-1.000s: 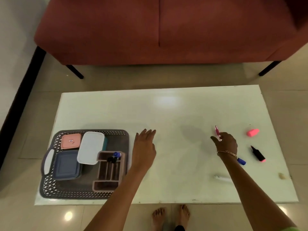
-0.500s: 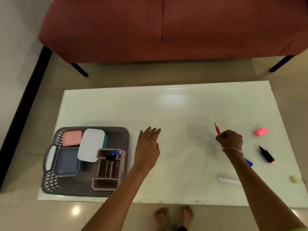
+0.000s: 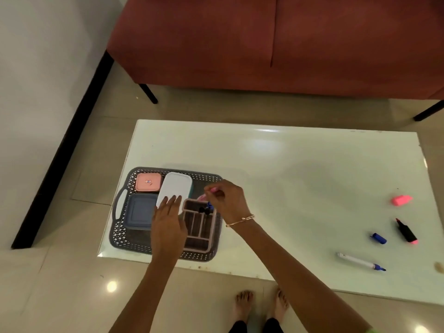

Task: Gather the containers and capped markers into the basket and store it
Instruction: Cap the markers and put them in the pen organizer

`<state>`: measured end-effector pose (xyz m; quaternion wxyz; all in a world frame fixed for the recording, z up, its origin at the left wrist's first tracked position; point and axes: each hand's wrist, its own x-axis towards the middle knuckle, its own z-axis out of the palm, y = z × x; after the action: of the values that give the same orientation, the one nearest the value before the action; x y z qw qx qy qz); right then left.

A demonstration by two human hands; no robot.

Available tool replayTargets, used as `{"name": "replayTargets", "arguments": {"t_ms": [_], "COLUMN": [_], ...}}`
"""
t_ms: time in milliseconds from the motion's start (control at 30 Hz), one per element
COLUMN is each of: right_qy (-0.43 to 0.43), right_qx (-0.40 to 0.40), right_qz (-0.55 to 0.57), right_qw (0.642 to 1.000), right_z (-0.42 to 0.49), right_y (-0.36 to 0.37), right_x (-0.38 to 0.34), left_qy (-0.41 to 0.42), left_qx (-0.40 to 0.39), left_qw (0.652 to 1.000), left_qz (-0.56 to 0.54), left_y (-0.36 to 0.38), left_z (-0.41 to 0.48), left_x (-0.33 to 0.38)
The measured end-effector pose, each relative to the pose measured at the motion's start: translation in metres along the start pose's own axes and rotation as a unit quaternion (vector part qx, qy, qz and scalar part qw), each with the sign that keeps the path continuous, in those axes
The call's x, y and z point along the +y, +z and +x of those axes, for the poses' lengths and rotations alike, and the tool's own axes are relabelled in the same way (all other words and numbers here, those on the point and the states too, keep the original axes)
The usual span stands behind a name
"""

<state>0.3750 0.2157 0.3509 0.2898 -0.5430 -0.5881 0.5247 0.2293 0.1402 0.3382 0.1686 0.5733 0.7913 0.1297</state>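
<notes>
The right hand (image 3: 227,203), which a moment ago was picking up a pink marker (image 3: 212,190) out on the open desk (image 3: 288,176), is now hovering over the basket (image 3: 120,234) at the left end, and the left hand (image 3: 168,227) is now reaching in over the basket too instead of resting beside it. The right fingers (image 3: 211,193) are pinching the pink marker, holding it just above the far end of the pink divided organizer (image 3: 195,245), where dark and blue marker caps are poking up. The left hand is lying flat, palm down, its fingers pressed together and stretching toward the white lidded container (image 3: 176,186), with the wrist crossing the near rim. A thin gold bracelet (image 3: 240,221) is circling the right wrist. The basket is grey plastic with a perforated lattice wall and a white handle; inside it, a small pink square container (image 3: 148,181) is carrying a tiny label too small to read, and a slate-blue square container (image 3: 139,211) is sitting nearer the camera. Lying well apart on the right side of the glossy white desk are a pink cap (image 3: 401,200), a black highlighter (image 3: 406,231) with its red tip bare, a blue cap (image 3: 379,238) and an uncapped white marker (image 3: 360,261) with a blue tip. A rust-red sofa (image 3: 264,39) is standing beyond the desk.
</notes>
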Motion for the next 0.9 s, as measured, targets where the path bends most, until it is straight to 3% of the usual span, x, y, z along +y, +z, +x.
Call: {"name": "replayTargets", "arguments": {"t_ms": [133, 267, 367, 433, 533, 700, 900], "right_qy": [-0.036, -0.034, -0.041, -0.046, -0.07, 0.038, 0.21], "right_qx": [-0.063, -0.13, -0.13, -0.086, 0.053, 0.21, 0.278], "right_qz": [-0.176, -0.365, -0.382, -0.326, -0.238, -0.226, -0.222], "right_qw": [0.982, 0.921, 0.914, 0.941, 0.967, 0.951, 0.911], "right_z": [0.018, 0.027, 0.024, 0.018, 0.004, -0.043, -0.127], "right_y": [0.034, 0.05, 0.043, 0.026, -0.024, -0.148, -0.261], "right_x": [0.009, 0.024, 0.026, 0.029, 0.043, 0.107, 0.202], "left_qy": [-0.029, -0.029, -0.007, 0.016, 0.055, 0.161, 0.306], "left_qx": [-0.005, -0.008, -0.01, -0.01, -0.017, -0.044, -0.142], "left_qw": [1.0, 1.0, 1.0, 1.0, 0.998, 0.985, 0.941], "left_qz": [-0.002, -0.008, -0.009, -0.012, -0.016, -0.046, 0.007], "left_y": [-0.003, -0.004, -0.002, -0.003, 0.006, 0.061, 0.16], "left_z": [-0.005, -0.005, 0.0, 0.004, 0.007, -0.014, -0.059], "left_x": [-0.023, -0.025, -0.017, -0.002, 0.042, 0.144, 0.235]}}
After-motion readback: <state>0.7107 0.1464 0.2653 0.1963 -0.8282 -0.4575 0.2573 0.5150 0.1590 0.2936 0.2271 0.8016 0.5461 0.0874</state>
